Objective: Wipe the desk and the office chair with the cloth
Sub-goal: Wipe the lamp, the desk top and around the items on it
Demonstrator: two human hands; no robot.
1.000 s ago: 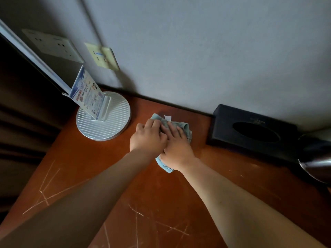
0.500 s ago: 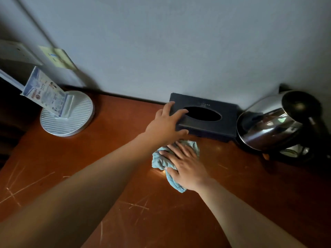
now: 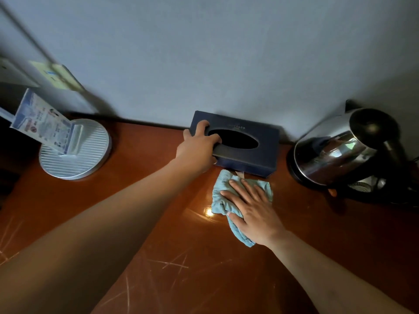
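A light blue cloth (image 3: 223, 191) lies crumpled on the scratched reddish-brown desk (image 3: 158, 223), just in front of a dark tissue box (image 3: 260, 141) that stands against the wall. My right hand (image 3: 251, 211) presses flat on the cloth with fingers spread. My left hand (image 3: 197, 148) grips the left end of the tissue box, its fingers curled over the top edge by the oval opening. The office chair is not in view.
A round white ribbed stand (image 3: 74, 150) holding a printed card (image 3: 43, 123) sits at the back left. A shiny steel kettle (image 3: 340, 148) on its dark base stands at the back right, close to the tissue box. Wall sockets (image 3: 59, 75) are at upper left.
Both hands and the cloth have moved right from beside the round stand to the tissue box. My left hand left the cloth and now grips the box.
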